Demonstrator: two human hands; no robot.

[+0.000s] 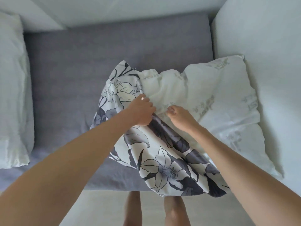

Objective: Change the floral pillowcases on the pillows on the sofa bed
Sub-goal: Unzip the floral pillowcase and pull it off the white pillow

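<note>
A white pillow [224,101] with faint grey lettering lies on the grey sofa bed [78,75], more than half out of a floral pillowcase [162,160] printed with grey and black lilies. The case hangs over the bed's front edge. My left hand [141,111] grips the open edge of the pillowcase at its middle. My right hand [179,116] sits just to the right of it, fingers curled into the white pillow fabric at the case's opening.
A second white pillow [13,95] lies at the bed's left side. A white sofa armrest [268,46] rises on the right and a white backrest [114,10] runs along the far side. My bare legs [172,209] stand on a pale floor below.
</note>
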